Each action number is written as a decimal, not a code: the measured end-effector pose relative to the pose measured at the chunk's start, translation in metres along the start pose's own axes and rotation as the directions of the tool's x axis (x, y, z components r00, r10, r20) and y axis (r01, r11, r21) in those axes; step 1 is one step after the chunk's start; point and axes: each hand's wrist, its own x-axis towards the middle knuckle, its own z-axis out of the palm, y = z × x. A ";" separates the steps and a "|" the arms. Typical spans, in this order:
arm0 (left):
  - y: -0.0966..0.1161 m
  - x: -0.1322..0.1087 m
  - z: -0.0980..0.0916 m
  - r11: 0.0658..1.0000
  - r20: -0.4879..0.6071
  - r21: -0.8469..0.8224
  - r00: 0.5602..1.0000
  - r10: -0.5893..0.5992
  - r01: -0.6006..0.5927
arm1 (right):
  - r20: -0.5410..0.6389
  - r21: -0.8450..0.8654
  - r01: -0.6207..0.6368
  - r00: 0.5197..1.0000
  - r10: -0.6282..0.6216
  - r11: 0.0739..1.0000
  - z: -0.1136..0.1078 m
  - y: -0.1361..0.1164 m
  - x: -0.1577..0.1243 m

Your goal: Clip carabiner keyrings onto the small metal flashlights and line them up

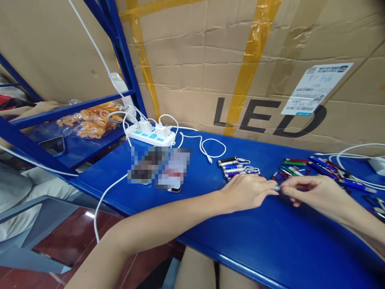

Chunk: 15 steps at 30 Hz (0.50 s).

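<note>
My left hand [248,191] and my right hand [313,190] meet fingertip to fingertip over the blue table [210,216]. Both are closed in a pinch on one small metal piece [276,187], too small to name. Just behind my left hand lies a neat row of small keychain flashlights [236,167] with clips. Behind my right hand several more flashlights and carabiner clips [313,166] lie scattered, in red, green and blue.
A white power strip [150,136] with chargers and white cables [210,146] sits at the back left. Blurred cards and a phone [159,168] lie near it. A large cardboard box [240,64] walls the back. A blue shelf [75,144] at left holds bagged orange rings [90,120].
</note>
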 end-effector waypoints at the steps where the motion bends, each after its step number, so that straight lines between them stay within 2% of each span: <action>1: 0.000 0.000 0.000 1.000 0.001 0.013 1.000 0.003 -0.003 | 0.008 -0.001 -0.004 1.000 0.004 1.000 0.001 0.000 0.000; 7: -0.001 0.004 -0.003 0.998 0.028 0.055 1.000 0.006 -0.007 | -0.026 0.099 -0.016 0.999 0.019 0.995 0.003 -0.003 -0.005; 12: -0.005 0.005 -0.004 1.000 0.036 -0.002 0.999 -0.011 0.011 | 0.057 0.082 -0.072 0.996 0.068 0.994 0.000 0.000 0.000; 15: -0.005 0.006 -0.005 0.999 0.027 -0.022 0.999 -0.023 0.023 | 0.017 0.101 -0.024 1.000 0.023 0.995 0.004 -0.004 -0.004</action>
